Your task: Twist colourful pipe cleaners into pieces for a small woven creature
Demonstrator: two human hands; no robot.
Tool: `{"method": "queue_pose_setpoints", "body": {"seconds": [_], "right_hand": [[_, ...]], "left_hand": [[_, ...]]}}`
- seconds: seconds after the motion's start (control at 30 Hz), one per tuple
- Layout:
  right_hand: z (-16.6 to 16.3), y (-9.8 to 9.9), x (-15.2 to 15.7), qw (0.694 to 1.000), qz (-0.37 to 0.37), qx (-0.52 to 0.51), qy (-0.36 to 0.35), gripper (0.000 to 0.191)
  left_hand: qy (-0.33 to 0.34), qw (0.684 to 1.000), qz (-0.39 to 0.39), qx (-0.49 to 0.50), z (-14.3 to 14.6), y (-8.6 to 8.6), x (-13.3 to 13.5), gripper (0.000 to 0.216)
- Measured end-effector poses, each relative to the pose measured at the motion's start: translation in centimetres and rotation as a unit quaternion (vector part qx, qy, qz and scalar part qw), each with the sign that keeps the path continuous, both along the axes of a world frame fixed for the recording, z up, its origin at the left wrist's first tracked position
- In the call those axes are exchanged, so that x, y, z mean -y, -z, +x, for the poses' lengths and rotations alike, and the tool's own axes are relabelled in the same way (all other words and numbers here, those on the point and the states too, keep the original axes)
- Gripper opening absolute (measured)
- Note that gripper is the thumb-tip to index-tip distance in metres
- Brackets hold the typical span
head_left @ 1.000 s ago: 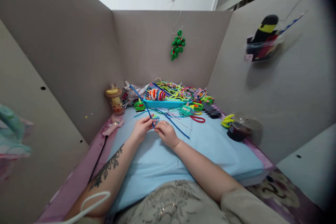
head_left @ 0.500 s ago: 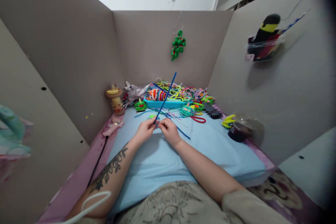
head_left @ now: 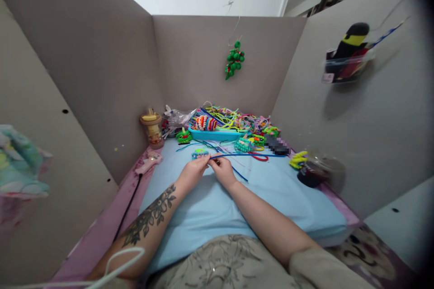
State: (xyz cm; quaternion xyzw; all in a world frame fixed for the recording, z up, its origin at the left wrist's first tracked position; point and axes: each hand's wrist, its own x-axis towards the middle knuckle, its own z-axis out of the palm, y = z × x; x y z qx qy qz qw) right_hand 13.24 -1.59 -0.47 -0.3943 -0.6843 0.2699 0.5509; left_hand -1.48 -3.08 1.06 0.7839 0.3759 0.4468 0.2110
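My left hand [head_left: 191, 173] and my right hand [head_left: 222, 170] meet over a light blue cushion [head_left: 217, 207], fingers pinched together. Between them sits a small coiled piece of green and blue pipe cleaner [head_left: 200, 153], held at my left fingertips. My right hand pinches a long blue pipe cleaner [head_left: 247, 155] that runs out level to the right from the coil. A second blue pipe cleaner [head_left: 239, 174] lies on the cushion just beyond my right hand.
A turquoise tray [head_left: 217, 135] heaped with coloured pipe cleaners and small finished figures stands at the back. A jar [head_left: 152, 130] and a pink glue gun [head_left: 149, 161] are at the left, a dark bowl [head_left: 310, 172] at the right. Grey cardboard walls [head_left: 101, 76] enclose the space; a green ornament [head_left: 234, 59] hangs on the back one.
The long blue pipe cleaner swung from pointing up-left, to up-right, and now lies level to the right. Both hands moved slightly forward, staying pinched at the coil.
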Motion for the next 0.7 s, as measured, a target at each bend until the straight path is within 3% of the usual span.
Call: {"method": "queue_pose_setpoints", "body": {"seconds": [0.2,0.33,0.47,0.57,0.7], "right_hand": [[0.1,-0.1,0.0,1.000,-0.003,-0.009,0.000,0.020],[0.1,-0.2,-0.1,0.998,-0.008,-0.033,-0.046,0.019],[0.0,-0.2,0.0,0.993,-0.043,-0.074,-0.077,0.016],[-0.1,-0.1,0.1,0.990,-0.069,-0.084,-0.090,0.016],[-0.1,-0.3,0.3,0.991,-0.044,-0.094,-0.088,0.017]], "left_hand": [[-0.018,0.984,0.080,-0.161,-0.5,0.7,-0.4,0.048],[-0.025,0.968,0.103,-0.229,-0.9,0.4,-0.5,0.055],[-0.019,0.985,0.068,-0.159,-0.8,-0.2,-0.3,0.053],[-0.035,0.998,-0.032,-0.047,-0.5,-0.7,-0.2,0.046],[-0.015,0.981,-0.173,0.090,-0.3,-1.1,-0.3,0.033]]}}
